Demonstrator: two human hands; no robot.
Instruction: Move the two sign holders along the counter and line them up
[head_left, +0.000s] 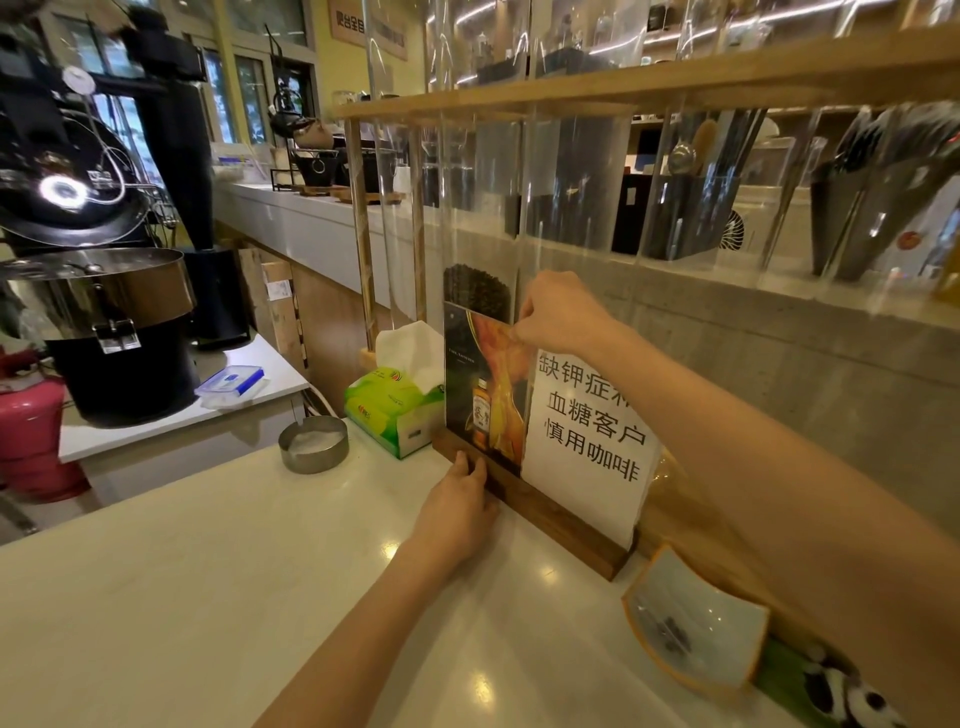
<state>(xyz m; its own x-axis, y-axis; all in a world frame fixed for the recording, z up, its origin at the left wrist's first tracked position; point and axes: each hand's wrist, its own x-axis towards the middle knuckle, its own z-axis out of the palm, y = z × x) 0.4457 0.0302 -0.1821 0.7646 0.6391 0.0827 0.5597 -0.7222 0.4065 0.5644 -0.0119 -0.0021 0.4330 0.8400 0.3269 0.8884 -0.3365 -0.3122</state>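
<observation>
Here the poster sign (485, 395) is pinched at its top edge by the right hand (558, 312), fingers pressed together; the left hand (460, 512) is pressed, fingers closed, against the wooden base (545, 512) below. The white sign (589, 431) overlaps beside. If pulled from above, tipping onto the tissue box (389, 408) is risked.

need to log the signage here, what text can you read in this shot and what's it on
"缺钾症", a character hidden by the arm, "血糖客户 慎用咖啡": white paper sign in the sign holder, pinched at its top by the right hand; left hand on the base.
Bottle poster: small print too small to read.
Tissue box: logo too blurred.
Wall board: partly cut off, blurred, unreadable.
</observation>
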